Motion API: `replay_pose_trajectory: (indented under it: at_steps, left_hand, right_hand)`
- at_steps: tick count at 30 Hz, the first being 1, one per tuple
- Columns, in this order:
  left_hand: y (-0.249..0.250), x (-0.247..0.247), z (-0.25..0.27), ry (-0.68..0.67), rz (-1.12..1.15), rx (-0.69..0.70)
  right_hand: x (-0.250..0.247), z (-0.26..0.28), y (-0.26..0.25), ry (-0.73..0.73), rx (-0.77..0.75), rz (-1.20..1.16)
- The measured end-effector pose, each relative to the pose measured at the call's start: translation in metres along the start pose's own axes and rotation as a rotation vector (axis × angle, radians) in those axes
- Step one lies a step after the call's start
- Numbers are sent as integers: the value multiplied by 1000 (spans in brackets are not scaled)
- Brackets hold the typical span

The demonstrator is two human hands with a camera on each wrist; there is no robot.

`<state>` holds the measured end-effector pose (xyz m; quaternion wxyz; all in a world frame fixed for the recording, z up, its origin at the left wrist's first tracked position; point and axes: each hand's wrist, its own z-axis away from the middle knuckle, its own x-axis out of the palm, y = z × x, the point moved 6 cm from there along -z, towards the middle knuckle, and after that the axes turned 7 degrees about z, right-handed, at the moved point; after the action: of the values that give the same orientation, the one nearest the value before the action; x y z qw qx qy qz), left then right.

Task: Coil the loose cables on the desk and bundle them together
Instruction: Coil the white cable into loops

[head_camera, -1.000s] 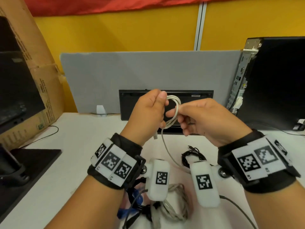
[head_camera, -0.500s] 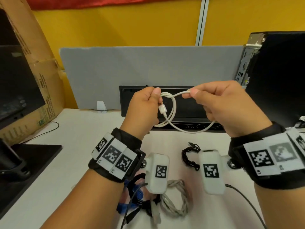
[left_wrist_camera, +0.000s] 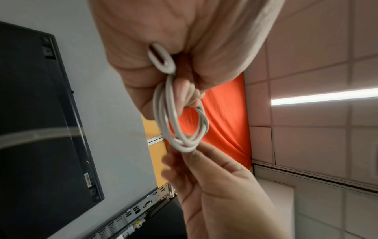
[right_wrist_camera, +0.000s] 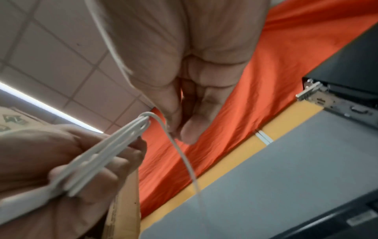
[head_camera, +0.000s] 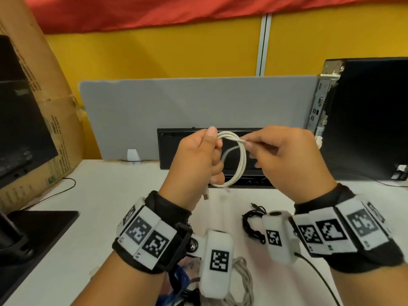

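Office workstation. Indicated by white tabletop (head_camera: 92,208) with grey divider panel (head_camera: 194,115) at rear, computer tower (head_camera: 366,120) at right showing rear ports, monitor (head_camera: 19,120) at left, tiled ceiling (left_wrist_camera: 310,100) with strip light (left_wrist_camera: 325,96).

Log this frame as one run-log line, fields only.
phase: coiling | left hand: grips white cable coil | right hand: pinches its strand at coil top | desk: black cable, grey cable coiled
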<state>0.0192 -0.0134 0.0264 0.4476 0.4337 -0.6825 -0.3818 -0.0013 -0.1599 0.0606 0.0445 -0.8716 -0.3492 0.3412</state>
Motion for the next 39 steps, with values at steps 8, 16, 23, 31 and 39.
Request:
replay_pose_trajectory:
  at_steps: [8,16,23,31,39]
  left_hand:
    - [4,-1,1,24,29,48]
    - [1,-4,-3,27,-4,53]
    - [1,-3,-2,3,-21,74]
    - [-2,0,-3,3,-97,99]
    - [-4,-9,-7,86,-50,82]
  right_hand:
    - [17,7,-4,-147,295,-677]
    - [15,7,-15,-233,244,-618]
    - [34,14,-28,-426,465,-1174]
    - [40,14,-28,-490,455,-1032]
    - [18,9,5,-293,425,-262]
